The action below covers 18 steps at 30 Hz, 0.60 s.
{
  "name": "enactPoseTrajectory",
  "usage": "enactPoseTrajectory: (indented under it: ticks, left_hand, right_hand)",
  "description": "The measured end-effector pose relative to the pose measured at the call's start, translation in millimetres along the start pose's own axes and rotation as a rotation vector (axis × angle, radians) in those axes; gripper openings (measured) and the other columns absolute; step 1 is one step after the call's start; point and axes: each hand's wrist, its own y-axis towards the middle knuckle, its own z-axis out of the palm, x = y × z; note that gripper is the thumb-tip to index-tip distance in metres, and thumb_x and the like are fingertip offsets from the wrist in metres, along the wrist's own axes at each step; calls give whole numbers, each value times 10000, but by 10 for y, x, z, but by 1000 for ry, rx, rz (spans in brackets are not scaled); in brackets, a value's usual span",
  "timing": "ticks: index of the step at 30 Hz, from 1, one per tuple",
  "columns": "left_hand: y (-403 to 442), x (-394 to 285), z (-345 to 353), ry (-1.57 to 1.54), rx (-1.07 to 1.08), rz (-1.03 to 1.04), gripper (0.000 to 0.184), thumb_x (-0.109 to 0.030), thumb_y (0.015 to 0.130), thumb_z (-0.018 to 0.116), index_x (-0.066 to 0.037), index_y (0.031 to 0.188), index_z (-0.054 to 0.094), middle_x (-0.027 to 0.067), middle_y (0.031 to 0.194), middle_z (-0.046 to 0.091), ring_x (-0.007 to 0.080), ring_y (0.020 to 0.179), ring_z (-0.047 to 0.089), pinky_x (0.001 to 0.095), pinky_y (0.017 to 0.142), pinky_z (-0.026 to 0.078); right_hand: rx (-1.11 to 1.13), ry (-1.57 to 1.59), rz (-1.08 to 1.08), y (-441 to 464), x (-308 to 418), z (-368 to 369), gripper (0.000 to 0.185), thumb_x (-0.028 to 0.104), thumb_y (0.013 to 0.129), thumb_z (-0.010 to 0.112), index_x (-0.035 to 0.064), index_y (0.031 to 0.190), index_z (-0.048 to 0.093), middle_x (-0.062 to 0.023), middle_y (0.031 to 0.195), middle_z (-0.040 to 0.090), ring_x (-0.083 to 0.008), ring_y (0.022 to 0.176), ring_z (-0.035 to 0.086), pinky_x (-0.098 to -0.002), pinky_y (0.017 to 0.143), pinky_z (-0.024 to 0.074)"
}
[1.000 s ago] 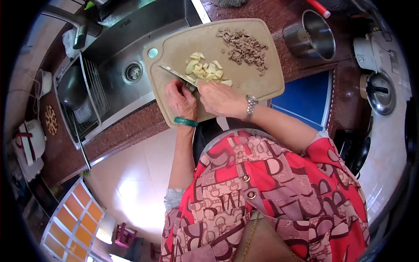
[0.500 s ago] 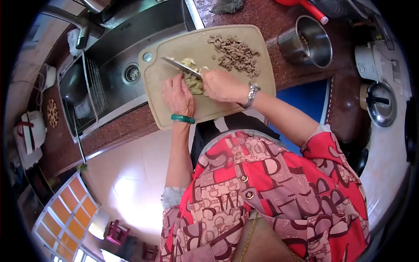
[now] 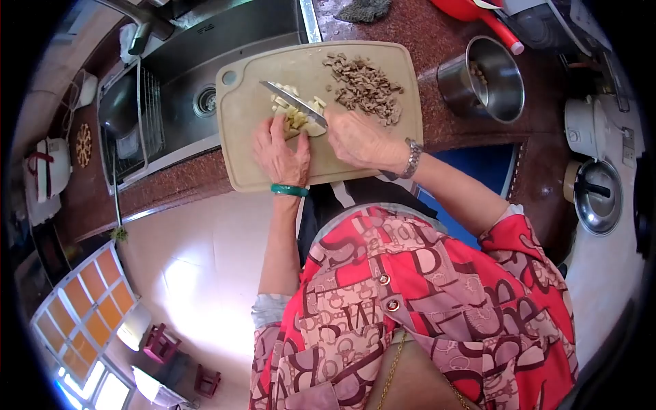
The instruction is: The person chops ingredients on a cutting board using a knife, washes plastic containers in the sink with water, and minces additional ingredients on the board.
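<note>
A beige cutting board (image 3: 244,109) lies partly over the sink's edge. My right hand (image 3: 365,141) grips a kitchen knife (image 3: 292,102), its blade slanting up to the left across a small heap of pale yellow-green cut vegetable pieces (image 3: 296,124). The knife's handle is hidden inside that hand. With fingertips bent, my left hand (image 3: 281,154) presses on the near left side of the same heap, close to the blade. Some paler bits lie beyond the knife. On the board's far right is a pile of chopped brownish meat (image 3: 363,89).
A steel sink (image 3: 191,75) with a wire rack (image 3: 150,116) is at the left. To the board's right stands a metal pot (image 3: 502,82) with some small items inside. A red-handled utensil (image 3: 502,31), a dark cloth (image 3: 362,9) and a pot lid (image 3: 598,197) are farther out.
My right hand and the knife have shifted slightly right, and more pale pieces show around the blade. My left hand stays on the heap. The whole view has shifted a little.
</note>
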Motion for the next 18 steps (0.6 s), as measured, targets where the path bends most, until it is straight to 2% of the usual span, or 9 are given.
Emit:
enactPoseTrajectory:
  ticks: [4, 7, 10, 12, 14, 18]
  left_hand:
    - [-30, -24, 9, -6, -19, -33, 494, -203, 709, 707, -85, 1156, 532, 146, 1143, 542, 335, 1069, 488, 427, 931, 368]
    - [-24, 5, -10, -54, 11, -42, 505, -178, 691, 712, -72, 1148, 526, 148, 1159, 534, 335, 1084, 480, 427, 929, 371]
    - [-39, -9, 52, -90, -111, -37, 518, -165, 671, 722, -58, 1137, 522, 150, 1112, 540, 336, 1060, 481, 431, 917, 377]
    - [-87, -16, 24, -58, -96, -151, 524, -205, 661, 734, -52, 1115, 522, 149, 1052, 539, 336, 1020, 486, 434, 896, 383]
    - [-83, -4, 30, -26, -82, -149, 519, -225, 661, 735, -55, 1105, 526, 145, 1029, 537, 333, 1002, 488, 431, 881, 387]
    - [-71, -29, -16, 61, -29, -127, 518, -275, 662, 734, -61, 1089, 536, 138, 992, 538, 322, 985, 492, 416, 847, 395]
  right_hand:
    - [110, 1, 89, 63, -42, 139, 147, 41, 760, 467, -81, 824, 518, -287, 735, 587, -450, 712, 596, -492, 631, 478]
    - [79, 10, 25, 201, -103, 225, 145, 28, 747, 461, -82, 820, 521, -302, 770, 586, -453, 743, 596, -488, 650, 479]
    - [119, 28, -31, 254, -152, 101, 146, 42, 755, 465, -76, 813, 529, -305, 783, 585, -450, 775, 596, -489, 666, 476]
    - [83, 40, -84, 149, -108, 39, 140, 55, 764, 469, -62, 797, 539, -297, 765, 588, -442, 783, 598, -484, 671, 477]
    - [50, 50, -74, 86, -71, 87, 145, 70, 771, 477, -60, 792, 536, -296, 772, 591, -440, 785, 601, -487, 671, 479]
    - [141, 23, 90, 128, 30, 155, 154, 74, 766, 477, -66, 791, 536, -299, 785, 597, -438, 794, 606, -490, 675, 483]
